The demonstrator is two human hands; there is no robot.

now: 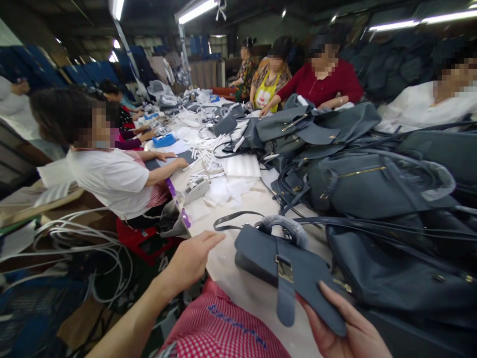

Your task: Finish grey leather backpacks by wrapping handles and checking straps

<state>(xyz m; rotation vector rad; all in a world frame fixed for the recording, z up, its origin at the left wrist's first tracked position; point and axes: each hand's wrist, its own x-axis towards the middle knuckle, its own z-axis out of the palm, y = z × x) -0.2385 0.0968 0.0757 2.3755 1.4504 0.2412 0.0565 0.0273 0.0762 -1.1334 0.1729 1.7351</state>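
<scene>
A dark blue-grey handbag (257, 251) lies at the near edge of the table, with a strap-and-buckle tab (285, 278) across its front. Its top handle (294, 231) is wrapped in clear plastic, and a thin strap trails off to the left. My right hand (343, 323) grips the bag's right end, thumb on top and fingers underneath. To the left of the bag, my left hand (194, 256) is held over the table edge, fingers stretched out and holding nothing. A small gap separates it from the bag.
Large dark bags (357, 184) are heaped along the right side. White paper and foam sheets (242, 166) cover the table's middle, near a tape dispenser (197, 190). A co-worker in a white shirt (108, 179) sits at left; others work behind. White tubing (93, 223) loops at lower left.
</scene>
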